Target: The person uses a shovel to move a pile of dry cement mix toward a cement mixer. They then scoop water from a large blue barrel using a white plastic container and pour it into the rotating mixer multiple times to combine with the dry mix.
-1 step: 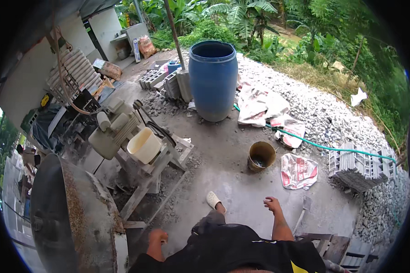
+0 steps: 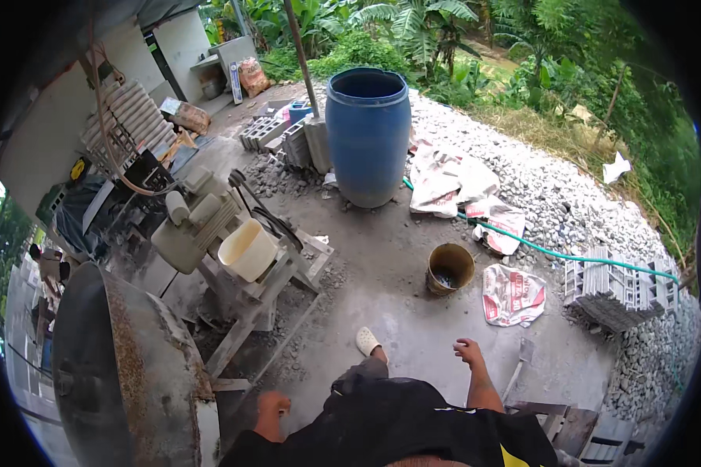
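Note:
My left hand [image 2: 273, 405] hangs low beside my body, to the right of the rusty mixer drum [image 2: 144, 366]. Its fingers are curled in, and nothing shows in them. On the other side, my right hand [image 2: 468, 350] is held out over the concrete floor, fingers loosely bent and apart, touching nothing. A shovel-like tool [image 2: 525, 352] with a pale handle lies just right of it. Ahead stands a dirty bucket [image 2: 449, 269] with some dark liquid at the bottom. An empty printed sack [image 2: 514, 296] lies flat beside the bucket.
A motor [image 2: 181, 233] and a cut-open cream container [image 2: 248, 249] sit on a wooden frame at left. A tall blue barrel [image 2: 368, 140] stands ahead. A green hose [image 2: 545, 247] crosses the gravel [image 2: 545, 171] toward stacked hollow blocks [image 2: 615, 288]. Another person [image 2: 51, 268] is far left.
The whole view has shifted very slightly, with the barrel and bucket a little further right. Both hands keep nearly the same pose.

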`<state>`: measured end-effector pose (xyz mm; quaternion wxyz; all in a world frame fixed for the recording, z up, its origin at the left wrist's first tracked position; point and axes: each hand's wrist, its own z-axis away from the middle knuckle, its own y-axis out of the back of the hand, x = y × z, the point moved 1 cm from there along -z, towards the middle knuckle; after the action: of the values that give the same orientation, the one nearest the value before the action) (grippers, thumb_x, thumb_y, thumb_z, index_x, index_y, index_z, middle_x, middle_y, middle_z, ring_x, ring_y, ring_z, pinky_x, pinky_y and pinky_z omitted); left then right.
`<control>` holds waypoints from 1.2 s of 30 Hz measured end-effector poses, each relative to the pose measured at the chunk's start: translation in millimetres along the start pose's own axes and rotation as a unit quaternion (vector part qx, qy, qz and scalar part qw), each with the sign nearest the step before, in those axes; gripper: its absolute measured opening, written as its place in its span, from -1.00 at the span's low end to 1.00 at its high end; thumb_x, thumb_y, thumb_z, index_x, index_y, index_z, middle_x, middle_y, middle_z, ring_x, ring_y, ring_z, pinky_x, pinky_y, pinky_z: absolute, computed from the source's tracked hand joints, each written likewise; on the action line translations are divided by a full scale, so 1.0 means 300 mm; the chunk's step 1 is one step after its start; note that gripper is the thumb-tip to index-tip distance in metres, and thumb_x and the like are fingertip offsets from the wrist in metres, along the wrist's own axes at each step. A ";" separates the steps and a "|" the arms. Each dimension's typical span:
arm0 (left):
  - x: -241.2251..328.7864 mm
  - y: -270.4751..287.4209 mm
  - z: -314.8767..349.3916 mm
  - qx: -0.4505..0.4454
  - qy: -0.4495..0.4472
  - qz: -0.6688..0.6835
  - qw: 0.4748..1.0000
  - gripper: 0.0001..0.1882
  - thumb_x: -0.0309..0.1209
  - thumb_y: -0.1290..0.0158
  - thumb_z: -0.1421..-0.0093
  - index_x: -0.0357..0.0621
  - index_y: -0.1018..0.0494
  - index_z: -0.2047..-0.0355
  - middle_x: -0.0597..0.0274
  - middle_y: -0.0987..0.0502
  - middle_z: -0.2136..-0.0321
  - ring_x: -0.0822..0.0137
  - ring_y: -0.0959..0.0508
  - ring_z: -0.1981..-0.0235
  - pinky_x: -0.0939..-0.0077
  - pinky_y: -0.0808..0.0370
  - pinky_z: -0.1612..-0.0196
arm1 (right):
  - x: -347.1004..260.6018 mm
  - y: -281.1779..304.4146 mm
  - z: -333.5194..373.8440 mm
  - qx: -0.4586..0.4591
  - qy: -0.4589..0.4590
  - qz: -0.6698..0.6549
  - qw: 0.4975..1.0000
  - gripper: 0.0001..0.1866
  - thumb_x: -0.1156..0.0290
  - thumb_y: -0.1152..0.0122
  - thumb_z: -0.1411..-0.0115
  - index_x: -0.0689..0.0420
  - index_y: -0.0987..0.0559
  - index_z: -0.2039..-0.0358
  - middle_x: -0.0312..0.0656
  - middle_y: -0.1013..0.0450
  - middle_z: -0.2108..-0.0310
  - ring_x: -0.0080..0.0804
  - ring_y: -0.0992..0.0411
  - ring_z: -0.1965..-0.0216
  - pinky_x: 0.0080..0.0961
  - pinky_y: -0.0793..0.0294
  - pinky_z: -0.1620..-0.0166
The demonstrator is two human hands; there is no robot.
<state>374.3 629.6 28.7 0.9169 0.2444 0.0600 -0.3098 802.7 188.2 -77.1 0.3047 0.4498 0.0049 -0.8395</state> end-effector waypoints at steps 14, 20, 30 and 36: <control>-0.058 0.077 -0.076 0.193 0.285 0.383 0.857 -0.72 -0.25 0.02 -0.20 -0.18 -0.50 0.22 0.01 -0.54 0.21 0.00 -0.55 0.14 0.14 -0.50 0.11 | -0.006 0.176 -0.951 -0.342 0.369 0.294 0.812 -0.71 0.27 -0.22 -0.12 0.07 -0.56 0.14 -0.21 -0.55 0.34 -0.38 -0.52 0.33 -0.35 -0.50 0.27; 0.143 -0.256 0.399 0.321 0.518 0.569 0.553 -0.83 -0.37 -0.02 -0.05 -0.17 -0.48 0.37 -0.11 -0.56 0.44 -0.16 -0.54 0.28 0.04 -0.45 0.23 | -0.739 -0.201 -1.306 -0.383 -0.023 0.311 0.869 -0.65 0.27 -0.20 -0.12 0.14 -0.55 0.10 -0.20 -0.55 0.37 -0.44 -0.53 0.35 -0.41 -0.49 0.34; 0.747 -0.403 0.814 0.420 0.528 0.720 0.162 -0.91 -0.58 -0.05 0.09 -0.21 -0.34 0.62 0.24 -0.41 0.67 0.41 -0.41 0.69 0.48 -0.31 0.63 | -1.469 -1.017 -1.308 -0.454 0.167 0.486 0.728 -0.64 0.18 -0.11 -0.15 0.01 -0.52 0.07 -0.34 -0.51 0.38 -0.53 -0.45 0.46 -0.46 -0.33 0.41; 0.815 -0.729 0.910 0.584 0.485 0.651 -0.004 -0.84 -0.64 -0.11 0.05 -0.17 -0.35 0.63 0.34 -0.40 0.68 0.53 -0.37 0.71 0.61 -0.30 0.64 | -0.979 -1.343 -0.727 -0.568 0.226 0.592 0.525 -0.69 0.16 -0.18 -0.12 -0.04 -0.54 0.14 -0.33 -0.53 0.38 -0.50 -0.49 0.41 -0.43 -0.33 0.47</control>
<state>428.2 214.7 113.4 -0.0264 -0.7237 -0.1046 -0.6816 879.1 726.8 -91.3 0.9114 0.2559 0.2820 -0.1557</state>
